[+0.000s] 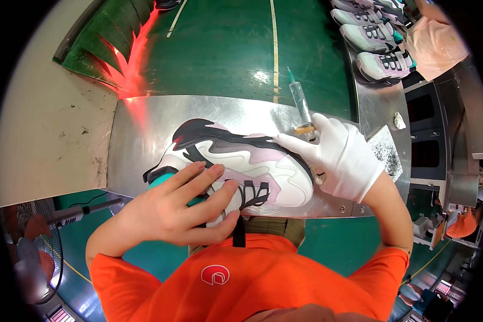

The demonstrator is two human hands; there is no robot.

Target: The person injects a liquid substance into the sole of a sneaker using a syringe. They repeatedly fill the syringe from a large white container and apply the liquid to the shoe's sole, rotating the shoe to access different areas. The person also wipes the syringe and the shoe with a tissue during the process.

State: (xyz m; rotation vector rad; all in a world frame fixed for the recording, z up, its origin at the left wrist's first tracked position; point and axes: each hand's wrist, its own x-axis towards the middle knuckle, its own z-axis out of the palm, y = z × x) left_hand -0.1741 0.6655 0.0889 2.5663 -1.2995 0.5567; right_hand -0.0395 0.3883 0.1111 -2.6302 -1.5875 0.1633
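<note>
A white, lilac and black sneaker (287,185) lies on its side on the metal bench, its black-edged sole facing away from me and its toe to the right. My bare left hand (172,206) grips it around the laces and the teal-lined opening, fingers slightly spread. My right hand (341,158), in a white glove, holds a clear syringe (300,102) with an amber plunger end. The syringe's teal needle tip points up and away from the shoe. My gloved index fingertip touches the sole edge near the toe. The lower gloved fingers are partly hidden.
Several similar sneakers (383,65) stand along the right side. A green conveyor belt (220,48) runs beyond the metal bench (129,172). Red light glows by the green flaps (104,48) at left. A black-speckled white sheet (386,153) and white crumpled scrap (399,121) lie right. A fan (37,252) stands lower left.
</note>
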